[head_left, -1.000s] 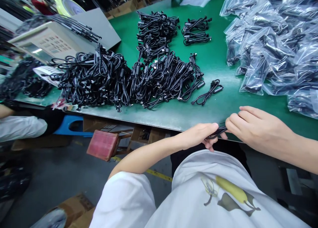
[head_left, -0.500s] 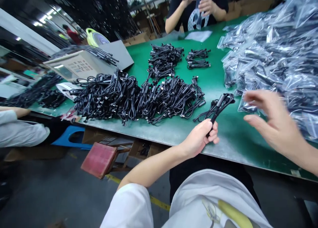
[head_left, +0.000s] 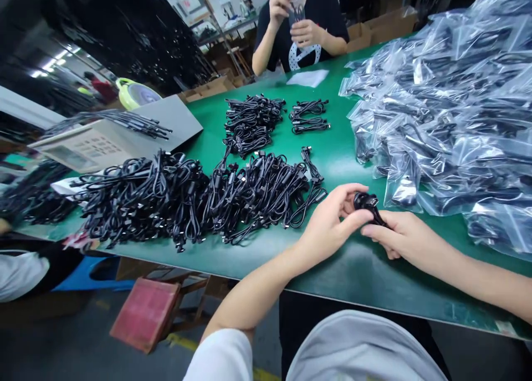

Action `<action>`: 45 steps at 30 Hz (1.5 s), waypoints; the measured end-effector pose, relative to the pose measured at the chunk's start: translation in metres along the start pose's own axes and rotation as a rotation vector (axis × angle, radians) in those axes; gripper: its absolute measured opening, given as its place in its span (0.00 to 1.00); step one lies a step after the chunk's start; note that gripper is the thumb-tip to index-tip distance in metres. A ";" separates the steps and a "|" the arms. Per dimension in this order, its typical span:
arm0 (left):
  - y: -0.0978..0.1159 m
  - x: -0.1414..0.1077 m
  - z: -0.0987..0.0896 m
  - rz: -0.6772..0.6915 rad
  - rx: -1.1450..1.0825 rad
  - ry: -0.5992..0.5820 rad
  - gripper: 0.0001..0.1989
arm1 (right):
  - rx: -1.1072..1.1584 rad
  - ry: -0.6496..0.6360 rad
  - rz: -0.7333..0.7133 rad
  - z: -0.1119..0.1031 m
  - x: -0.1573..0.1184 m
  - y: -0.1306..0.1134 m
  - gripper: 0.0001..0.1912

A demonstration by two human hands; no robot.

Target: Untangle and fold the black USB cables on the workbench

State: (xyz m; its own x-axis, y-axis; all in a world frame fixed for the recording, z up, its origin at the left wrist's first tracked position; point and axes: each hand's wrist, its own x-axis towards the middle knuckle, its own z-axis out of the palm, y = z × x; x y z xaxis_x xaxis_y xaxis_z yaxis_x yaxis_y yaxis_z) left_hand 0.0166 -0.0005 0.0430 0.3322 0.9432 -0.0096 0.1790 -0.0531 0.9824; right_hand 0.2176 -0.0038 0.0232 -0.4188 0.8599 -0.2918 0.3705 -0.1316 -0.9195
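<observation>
A black coiled cable [head_left: 369, 202] is held between both my hands, just above the front part of the green table [head_left: 332, 276]. My left hand [head_left: 336, 215] closes round its upper end, thumb pressed against it. Lower down, my right hand [head_left: 399, 234] pinches the other end between thumb and fingers. Part of the cable is covered by my fingers. To the left of my hands lies a long heap of black coiled cables [head_left: 257, 195]. On the right rises a pile of clear bags [head_left: 440, 126] with cables inside.
Farther back are a smaller cable stack [head_left: 251, 121] and a few separate cable bundles [head_left: 310, 116]. Across the table a person [head_left: 299, 37] holds a clear bag near a white sheet [head_left: 308, 78]. A beige device [head_left: 91, 145] stands left; a red stool [head_left: 145, 312] is below.
My right hand has come in from the right and now grips the cable together with my left hand. The view has shifted, so the table's contents appear lower and farther left.
</observation>
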 end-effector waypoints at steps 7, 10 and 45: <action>-0.029 0.010 -0.003 -0.166 -0.350 -0.120 0.21 | -0.137 -0.061 0.078 0.002 0.006 0.011 0.22; -0.033 0.009 -0.004 -0.187 -0.380 -0.127 0.23 | -0.114 -0.063 0.096 0.006 0.007 0.011 0.23; -0.034 0.000 0.009 -0.411 -0.477 -0.380 0.24 | 0.113 0.218 -0.165 -0.016 0.022 0.020 0.16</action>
State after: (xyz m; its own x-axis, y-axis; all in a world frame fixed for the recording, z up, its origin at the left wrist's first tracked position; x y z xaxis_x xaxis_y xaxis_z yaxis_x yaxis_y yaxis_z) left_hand 0.0194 -0.0014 0.0082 0.6386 0.6726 -0.3739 -0.0352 0.5109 0.8589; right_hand 0.2286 0.0204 0.0023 -0.2732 0.9583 -0.0838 0.2123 -0.0249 -0.9769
